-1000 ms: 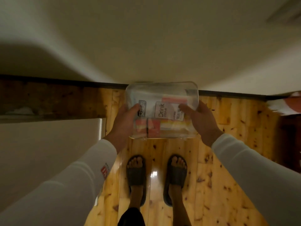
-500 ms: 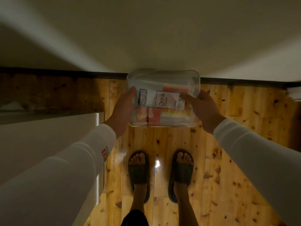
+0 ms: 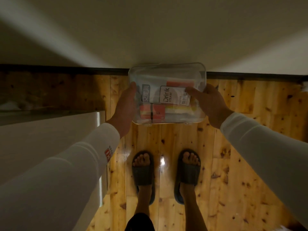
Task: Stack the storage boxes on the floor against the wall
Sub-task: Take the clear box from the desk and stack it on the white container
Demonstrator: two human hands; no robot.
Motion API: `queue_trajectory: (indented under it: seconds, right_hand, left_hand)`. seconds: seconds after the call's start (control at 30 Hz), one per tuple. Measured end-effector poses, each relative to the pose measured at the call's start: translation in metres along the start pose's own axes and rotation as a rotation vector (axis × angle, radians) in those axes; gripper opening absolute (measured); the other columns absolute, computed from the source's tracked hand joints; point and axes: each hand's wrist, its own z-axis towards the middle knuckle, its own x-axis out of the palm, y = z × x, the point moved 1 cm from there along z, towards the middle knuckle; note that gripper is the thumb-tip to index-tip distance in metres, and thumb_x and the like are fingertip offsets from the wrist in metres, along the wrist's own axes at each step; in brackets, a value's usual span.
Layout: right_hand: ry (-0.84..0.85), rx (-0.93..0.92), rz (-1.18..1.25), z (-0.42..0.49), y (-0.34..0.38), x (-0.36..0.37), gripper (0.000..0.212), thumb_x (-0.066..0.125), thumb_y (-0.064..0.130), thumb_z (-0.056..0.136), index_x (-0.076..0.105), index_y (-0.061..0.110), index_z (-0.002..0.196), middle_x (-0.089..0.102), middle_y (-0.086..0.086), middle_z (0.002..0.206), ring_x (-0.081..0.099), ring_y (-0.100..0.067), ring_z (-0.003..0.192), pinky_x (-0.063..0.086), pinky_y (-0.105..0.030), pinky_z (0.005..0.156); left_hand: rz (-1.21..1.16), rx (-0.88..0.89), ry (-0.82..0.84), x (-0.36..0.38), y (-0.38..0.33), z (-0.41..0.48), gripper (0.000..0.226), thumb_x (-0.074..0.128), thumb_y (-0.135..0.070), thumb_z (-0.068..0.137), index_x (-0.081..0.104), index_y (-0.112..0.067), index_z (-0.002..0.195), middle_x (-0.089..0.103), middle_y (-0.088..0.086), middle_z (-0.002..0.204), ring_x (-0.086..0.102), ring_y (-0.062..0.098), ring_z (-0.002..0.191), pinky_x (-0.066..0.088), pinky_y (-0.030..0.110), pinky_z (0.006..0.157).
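Observation:
A clear plastic storage box (image 3: 166, 75) with a lid hangs in front of me, above the wooden floor and close to the wall's dark baseboard. Inside it lie a "Drink Straw" packet and orange and yellow packs. My left hand (image 3: 125, 107) grips its left side and my right hand (image 3: 209, 104) grips its right side, thumb on the lid. No other storage box shows in view.
The pale wall (image 3: 158, 34) fills the top, with a dark baseboard (image 3: 66, 69) along the wooden floor (image 3: 241, 164). A white cabinet or counter (image 3: 41, 139) stands at the left. My feet in dark slippers (image 3: 143, 170) are below the box.
The box has moved forward toward the wall between both hands, which keep their hold. The view has tilted so that the feet sit lower in the frame.

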Motion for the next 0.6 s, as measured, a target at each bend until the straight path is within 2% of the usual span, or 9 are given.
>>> queue_trajectory:
  seconds: [0.13,0.17,0.23,0.3,0.47,0.53,0.6]
  right_hand:
    - [0.004,0.009,-0.024,-0.001,0.000,-0.001,0.024,0.071,0.032,0.086,0.063,0.030,0.108,0.073,0.007,0.099,0.072,-0.011,0.086,0.058,-0.025,0.067]
    - [0.011,0.010,-0.035,-0.001,0.001,-0.002,0.021,0.070,0.032,0.086,0.063,0.031,0.106,0.073,0.006,0.100,0.071,-0.011,0.087,0.058,-0.026,0.068]
    - [0.031,0.008,-0.065,-0.001,0.003,-0.004,0.018,0.069,0.032,0.087,0.062,0.031,0.103,0.073,0.004,0.101,0.071,-0.011,0.087,0.058,-0.026,0.069]
    - [0.031,0.000,-0.086,-0.003,0.005,-0.006,0.026,0.069,0.034,0.087,0.060,0.027,0.111,0.072,0.003,0.105,0.070,-0.012,0.090,0.058,-0.027,0.073]
    - [0.027,-0.031,-0.168,-0.005,0.008,-0.013,0.052,0.066,0.044,0.086,0.053,0.022,0.131,0.065,0.001,0.121,0.064,-0.021,0.104,0.054,-0.043,0.090]
    - [0.017,-0.032,-0.195,-0.008,0.011,-0.016,0.061,0.065,0.051,0.084,0.049,0.023,0.136,0.062,0.002,0.127,0.063,-0.021,0.107,0.054,-0.043,0.090]
    - [-0.015,-0.047,-0.199,-0.010,0.013,-0.018,0.066,0.066,0.053,0.082,0.046,0.024,0.138,0.055,0.009,0.131,0.058,-0.015,0.109,0.052,-0.034,0.087]
  left_hand:
    - [-0.003,0.001,-0.036,0.000,0.005,0.004,0.025,0.040,-0.050,0.097,0.059,-0.034,0.102,0.068,-0.012,0.092,0.069,-0.003,0.066,0.050,0.014,0.049]
    - [0.000,-0.003,-0.039,0.000,0.005,0.006,0.025,0.040,-0.050,0.097,0.059,-0.034,0.103,0.068,-0.011,0.094,0.069,-0.002,0.067,0.051,0.014,0.049]
    - [-0.002,-0.021,-0.018,0.001,0.004,0.007,0.038,0.039,-0.054,0.096,0.059,-0.031,0.118,0.070,-0.007,0.106,0.070,0.005,0.084,0.053,0.022,0.062]
    - [0.022,-0.024,-0.008,0.001,0.002,0.007,0.046,0.037,-0.057,0.095,0.056,-0.030,0.127,0.068,-0.007,0.111,0.067,0.007,0.091,0.049,0.025,0.067]
    - [0.084,0.023,-0.052,0.003,0.000,0.003,0.033,0.037,-0.051,0.098,0.061,-0.031,0.109,0.071,-0.016,0.083,0.069,0.000,0.068,0.048,0.014,0.049]
    - [0.110,0.023,-0.076,0.004,-0.005,-0.002,0.039,0.036,-0.055,0.096,0.058,-0.030,0.117,0.067,-0.015,0.094,0.065,0.000,0.077,0.045,0.017,0.055]
    - [0.154,0.050,-0.103,0.002,-0.008,-0.004,0.048,0.035,-0.058,0.096,0.056,-0.027,0.125,0.062,-0.007,0.115,0.060,0.009,0.101,0.045,0.023,0.073]
